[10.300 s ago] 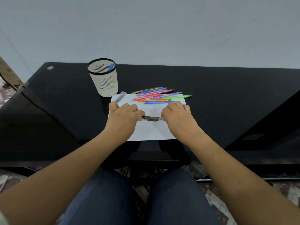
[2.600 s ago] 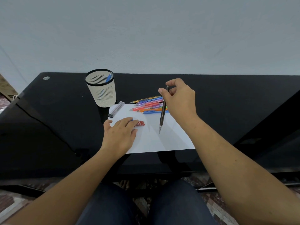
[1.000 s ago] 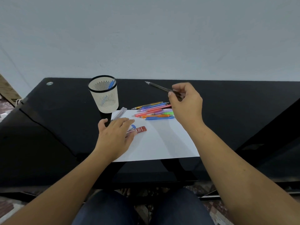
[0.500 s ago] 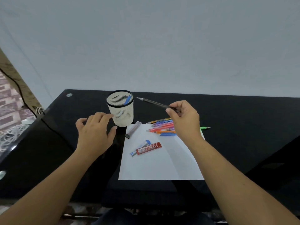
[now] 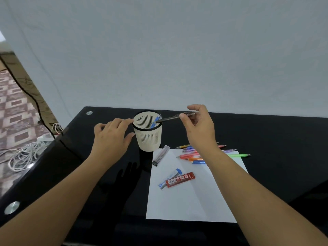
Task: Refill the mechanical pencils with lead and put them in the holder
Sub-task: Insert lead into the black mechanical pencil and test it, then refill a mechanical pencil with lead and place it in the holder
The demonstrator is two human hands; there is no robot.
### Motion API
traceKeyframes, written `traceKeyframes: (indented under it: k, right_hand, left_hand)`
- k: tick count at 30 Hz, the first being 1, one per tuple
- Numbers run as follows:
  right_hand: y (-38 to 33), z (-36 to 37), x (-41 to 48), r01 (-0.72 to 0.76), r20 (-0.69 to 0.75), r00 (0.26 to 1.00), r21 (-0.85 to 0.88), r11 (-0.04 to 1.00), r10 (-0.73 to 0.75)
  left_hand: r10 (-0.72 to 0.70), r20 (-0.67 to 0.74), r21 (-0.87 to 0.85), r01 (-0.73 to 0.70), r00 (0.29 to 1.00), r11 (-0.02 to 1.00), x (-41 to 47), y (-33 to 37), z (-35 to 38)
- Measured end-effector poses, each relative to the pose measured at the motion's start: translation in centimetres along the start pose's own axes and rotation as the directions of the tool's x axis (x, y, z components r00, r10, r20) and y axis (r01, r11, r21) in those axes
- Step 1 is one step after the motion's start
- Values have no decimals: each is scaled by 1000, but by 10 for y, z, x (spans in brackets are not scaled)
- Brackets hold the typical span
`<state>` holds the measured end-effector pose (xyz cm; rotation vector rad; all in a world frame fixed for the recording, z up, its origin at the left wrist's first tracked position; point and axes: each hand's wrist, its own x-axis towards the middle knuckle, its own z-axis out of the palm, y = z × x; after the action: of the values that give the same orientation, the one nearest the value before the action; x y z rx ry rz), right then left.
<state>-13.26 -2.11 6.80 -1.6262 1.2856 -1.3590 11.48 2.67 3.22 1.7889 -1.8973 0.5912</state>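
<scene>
My right hand (image 5: pixel 199 128) pinches a dark mechanical pencil (image 5: pixel 168 118) held nearly level, its tip over the mouth of the cream slotted holder (image 5: pixel 148 139). A blue pencil (image 5: pixel 155 120) stands inside the holder. My left hand (image 5: pixel 111 138) hovers at the holder's left side with fingers spread, fingertips close to the rim. Several coloured pencils (image 5: pixel 197 154) lie on the far edge of the white paper (image 5: pixel 191 196), partly hidden by my right wrist. A red lead case (image 5: pixel 180 179) and a blue-capped lead tube (image 5: pixel 171 178) lie on the paper.
A grey lead case (image 5: pixel 161 155) lies at the paper's top-left corner, right in front of the holder. The black glass desk (image 5: pixel 266 139) ends at a grey wall behind. White cables (image 5: pixel 21 157) lie on the floor at the left.
My right hand carried the dark pencil left until its tip reached the holder's mouth. My left hand moved up beside the holder's rim. The view tilted upward.
</scene>
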Motion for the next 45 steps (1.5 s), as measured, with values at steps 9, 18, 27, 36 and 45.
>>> traceKeyframes:
  k: [9, 18, 27, 36, 45]
  right_hand:
    - [-3, 27, 9, 103, 13, 995, -90, 991, -102]
    - [15, 46, 10, 347, 163, 938, -447, 824, -307]
    - [30, 27, 1, 251, 132, 968, -417, 873, -215]
    - [58, -49, -27, 64, 133, 991, -607, 792, 22]
    - [86, -119, -52, 120, 252, 953, -825, 553, 169]
  left_hand:
    - [270, -265, 75, -259, 926, 963, 10, -10, 12]
    - [318, -222, 73, -309, 922, 948, 11, -15, 22]
    - [244, -247, -29, -259, 938, 966, 6, 0, 12]
    - [227, -215, -180, -267, 950, 947, -11, 73, 4]
    - [245, 141, -244, -206, 959, 947, -31, 145, 23]
